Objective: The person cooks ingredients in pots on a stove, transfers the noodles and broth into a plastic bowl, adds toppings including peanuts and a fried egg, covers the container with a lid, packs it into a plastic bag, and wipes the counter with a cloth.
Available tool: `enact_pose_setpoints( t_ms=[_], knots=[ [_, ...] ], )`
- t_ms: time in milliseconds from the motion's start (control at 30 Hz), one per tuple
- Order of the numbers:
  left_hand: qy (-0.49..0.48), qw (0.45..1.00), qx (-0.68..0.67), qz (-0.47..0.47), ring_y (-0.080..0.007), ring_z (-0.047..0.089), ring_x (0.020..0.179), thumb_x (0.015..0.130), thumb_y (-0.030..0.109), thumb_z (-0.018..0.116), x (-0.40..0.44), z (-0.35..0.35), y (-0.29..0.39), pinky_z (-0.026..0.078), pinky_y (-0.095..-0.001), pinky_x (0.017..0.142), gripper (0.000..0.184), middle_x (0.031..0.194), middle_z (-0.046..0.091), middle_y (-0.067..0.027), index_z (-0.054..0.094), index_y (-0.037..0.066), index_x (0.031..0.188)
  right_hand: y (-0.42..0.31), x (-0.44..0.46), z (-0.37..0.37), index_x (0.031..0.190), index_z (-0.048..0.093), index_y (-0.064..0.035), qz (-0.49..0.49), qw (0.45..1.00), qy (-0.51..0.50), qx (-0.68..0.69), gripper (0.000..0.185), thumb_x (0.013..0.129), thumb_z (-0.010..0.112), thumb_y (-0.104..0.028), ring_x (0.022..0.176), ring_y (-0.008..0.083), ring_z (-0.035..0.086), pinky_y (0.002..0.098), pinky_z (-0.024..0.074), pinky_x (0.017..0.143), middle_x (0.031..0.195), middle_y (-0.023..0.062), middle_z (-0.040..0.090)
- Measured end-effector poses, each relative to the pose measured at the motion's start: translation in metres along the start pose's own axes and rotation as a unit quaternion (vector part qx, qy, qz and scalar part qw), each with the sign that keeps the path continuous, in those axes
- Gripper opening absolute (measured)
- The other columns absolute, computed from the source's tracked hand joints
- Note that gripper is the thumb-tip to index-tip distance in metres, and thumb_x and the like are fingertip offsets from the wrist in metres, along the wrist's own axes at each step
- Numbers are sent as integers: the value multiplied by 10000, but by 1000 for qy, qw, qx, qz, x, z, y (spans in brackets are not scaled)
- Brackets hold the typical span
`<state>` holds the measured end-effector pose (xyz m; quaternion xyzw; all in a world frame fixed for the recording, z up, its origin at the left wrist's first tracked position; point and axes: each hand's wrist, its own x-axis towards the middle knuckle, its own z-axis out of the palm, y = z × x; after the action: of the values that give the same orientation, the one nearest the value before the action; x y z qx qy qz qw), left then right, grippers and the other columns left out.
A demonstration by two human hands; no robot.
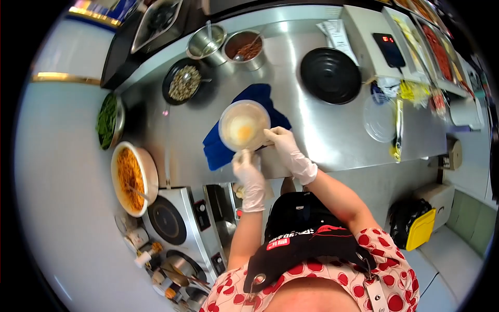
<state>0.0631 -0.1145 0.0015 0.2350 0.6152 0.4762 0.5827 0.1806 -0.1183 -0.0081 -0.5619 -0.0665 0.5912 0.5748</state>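
View: head camera, single view, looking down.
Round translucent white plastic bowl: milky, see-through wall, circular rim, viewed from above; sits over the cloth near the front edge of the table.
Bowl contents: cloudy whitish, with one soft-edged orange-yellow patch, yolk-like, a bit below centre; exact contents too blurred to tell.
Bowl support: cannot tell if it rests on the cloth or is held just above.
Left hand: thin white glove, fingers grasping the bowl's near rim.
Right hand: matching white glove, fingers pinching the rim at its right near side.
Crumpled dark blue cloth: under the bowl, spreads out left and beyond it.
Brushed stainless steel table: shiny, carries cloth and dishes.
Right side of table: glossy black round plate; clear round plastic lid well apart from the bowl.
Far left of table: black round bowl with pale small pieces and a spoon; round steel pot with red-brown contents, beside another steel pot.
Left edge: large cream oval bowl, orange shredded food inside.
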Motion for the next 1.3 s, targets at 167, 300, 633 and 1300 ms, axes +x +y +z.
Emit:
enact_pose_setpoints(
  t_ms=[167, 300, 633, 1300],
  knots=[
    [-84, 987, 122, 68, -115, 540, 792, 924, 283, 576, 40, -29, 9, 446, -297, 685, 190, 855, 587, 1, 578, 94, 920, -1, 14, -4, 854, 637, 12, -100, 995, 17, -3, 266, 858, 646, -254, 679, 115, 583, 257, 483, 634, 763, 39, 630],
    [-82, 970, 215, 78, -236, 563, 962, 867, 244, 658, 67, -44, 25, 437, -392, 862, 371, 1052, 593, -112, 556, -5, 1123, 5, 20, -7, 688, 659, 21, -104, 994, 22, 28, 241, 761, 658, -210, 563, 193, 622, 322, 497, 548, 606, 128, 635],
    [-130, 398, 745, 519, -378, 315, 1322, 938, 561, 329, 53, 56, 25, 283, -452, 1071, 680, 1467, 299, -204, 316, 97, 1434, 53, -173, -233, 813, 652, -4, -128, 977, 170, 9, 261, 814, 628, -264, 662, 147, 589, 318, 480, 619, 693, 82, 629],
    [-454, 489, 438, 602, -310, 516, 1113, 855, 15, 514, -149, 51, -68, 390, -391, 969, 329, 1185, 550, -157, 527, -39, 1180, 166, -51, -465, 796, 693, -45, -193, 831, 483, 200, 55, 806, 686, -99, 628, 76, 525, 258, 445, 600, 657, 3, 601]
  ],
)
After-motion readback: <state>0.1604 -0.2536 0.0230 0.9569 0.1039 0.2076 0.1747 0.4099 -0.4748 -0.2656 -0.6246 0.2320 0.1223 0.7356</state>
